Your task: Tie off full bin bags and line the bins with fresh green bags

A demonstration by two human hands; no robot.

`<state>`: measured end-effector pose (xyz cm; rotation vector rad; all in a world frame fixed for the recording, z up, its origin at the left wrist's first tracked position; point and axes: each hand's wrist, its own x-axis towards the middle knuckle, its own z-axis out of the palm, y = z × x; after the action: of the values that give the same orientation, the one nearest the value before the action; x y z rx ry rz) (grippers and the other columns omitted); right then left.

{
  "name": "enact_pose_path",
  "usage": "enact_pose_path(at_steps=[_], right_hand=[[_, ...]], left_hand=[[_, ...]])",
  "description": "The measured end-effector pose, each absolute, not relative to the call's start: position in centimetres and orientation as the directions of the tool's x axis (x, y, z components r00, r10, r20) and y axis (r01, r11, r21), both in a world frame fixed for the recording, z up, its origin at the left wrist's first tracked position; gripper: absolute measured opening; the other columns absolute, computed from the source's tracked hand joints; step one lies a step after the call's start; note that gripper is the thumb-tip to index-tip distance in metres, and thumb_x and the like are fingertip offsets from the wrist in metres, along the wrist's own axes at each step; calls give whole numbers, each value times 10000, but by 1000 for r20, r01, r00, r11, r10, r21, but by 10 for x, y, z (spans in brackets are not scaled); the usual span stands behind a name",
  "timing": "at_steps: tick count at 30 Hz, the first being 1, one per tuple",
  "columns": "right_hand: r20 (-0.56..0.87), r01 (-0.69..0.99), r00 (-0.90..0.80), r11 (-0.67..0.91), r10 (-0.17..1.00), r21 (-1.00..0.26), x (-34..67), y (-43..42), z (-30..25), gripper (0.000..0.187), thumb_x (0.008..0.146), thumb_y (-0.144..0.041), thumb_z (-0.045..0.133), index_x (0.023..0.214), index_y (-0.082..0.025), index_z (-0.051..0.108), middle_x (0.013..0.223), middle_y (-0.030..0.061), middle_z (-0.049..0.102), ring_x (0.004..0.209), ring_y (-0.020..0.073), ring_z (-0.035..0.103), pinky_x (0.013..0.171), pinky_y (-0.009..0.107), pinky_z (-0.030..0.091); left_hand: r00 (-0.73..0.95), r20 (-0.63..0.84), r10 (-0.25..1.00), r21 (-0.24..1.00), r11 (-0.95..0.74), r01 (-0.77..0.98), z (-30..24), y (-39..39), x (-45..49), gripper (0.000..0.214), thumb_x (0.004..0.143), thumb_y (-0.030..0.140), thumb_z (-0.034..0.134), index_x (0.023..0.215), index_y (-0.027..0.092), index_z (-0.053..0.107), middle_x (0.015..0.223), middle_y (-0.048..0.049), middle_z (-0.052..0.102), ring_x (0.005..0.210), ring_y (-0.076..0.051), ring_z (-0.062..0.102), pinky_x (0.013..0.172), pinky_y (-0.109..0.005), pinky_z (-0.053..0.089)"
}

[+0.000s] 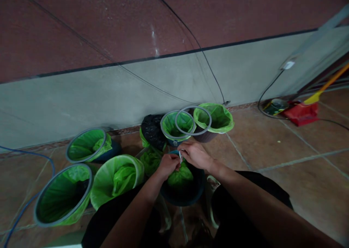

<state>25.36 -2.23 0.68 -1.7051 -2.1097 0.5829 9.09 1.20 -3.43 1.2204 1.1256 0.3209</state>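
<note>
Between my knees: the green bag (180, 179) sits in the dark bin (182, 202), bunched up toward its top, with my hands over it.
Left hand: my left hand (168, 165) is closed on the gathered top of the bag; whether it also catches the strip, my own fingers hide.
Right hand: my right hand (196, 154) reaches in from the other side, thumb and fingers pinched around a white strip (180, 156) that stands up at the bag's neck.
Knot: I judge this to be the tying step, the neck being drawn together; I can't tell whether any loop is made.
Next pull: as I see it, this calls for the left to pin the neck firmly while the right brings the strip round and draws it tight, without tearing the thin plastic.
By the wall: a grey ring (195, 134) lies across a blue bin (173, 142) and a brown bin (208, 137), both lined in green; a black bag (152, 131) slumps just beside the blue one.
To my left: three lined bins, a back one (68, 153), a front one (38, 213) and a pale one (94, 191), stand close together.
</note>
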Motion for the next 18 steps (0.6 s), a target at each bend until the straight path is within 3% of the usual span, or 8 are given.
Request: enact_pose_path(at_steps=[5,9,11,15,18], right_hand=[[-1,831,-195,165,981,-531,256,-20,8,215,899,-165,487,856,-190,696,883,63,686,871,182,607,813,274,413],[34,857,-155,152,987,-493,259,-18,3,234,889,-146,480,834,-185,704,899,76,698,938,203,603,926,316,402],[84,871,-60,93,995,-482,263,-17,1,242,904,-173,475,888,-183,717,946,87,709,990,225,600,985,354,387],[185,832,318,-180,930,-524,277,-10,-1,330,916,-294,519,1165,-139,670,1149,152,684,1110,285,578,1009,410,409],[123,778,421,-288,899,-559,282,-8,-3,451,881,-294,574,1291,-108,588,1225,179,649,1126,286,587,975,386,445]], left_hand=[[688,-369,625,929,238,283,-23,7,94,193,719,257,571,542,182,562,526,35,506,525,-98,472,563,-230,383],[679,-375,631,923,185,338,-21,7,94,239,748,379,636,625,174,642,519,38,505,504,-101,446,517,-231,327],[626,-400,669,908,196,371,-23,8,93,261,755,405,633,644,170,663,491,42,490,478,-97,426,501,-230,306],[593,-431,680,898,259,355,-30,7,91,274,765,397,609,641,164,682,479,38,493,475,-96,441,510,-229,346],[544,-427,722,902,298,312,-35,7,92,310,781,414,604,626,156,677,506,26,520,469,-91,453,510,-232,357]])
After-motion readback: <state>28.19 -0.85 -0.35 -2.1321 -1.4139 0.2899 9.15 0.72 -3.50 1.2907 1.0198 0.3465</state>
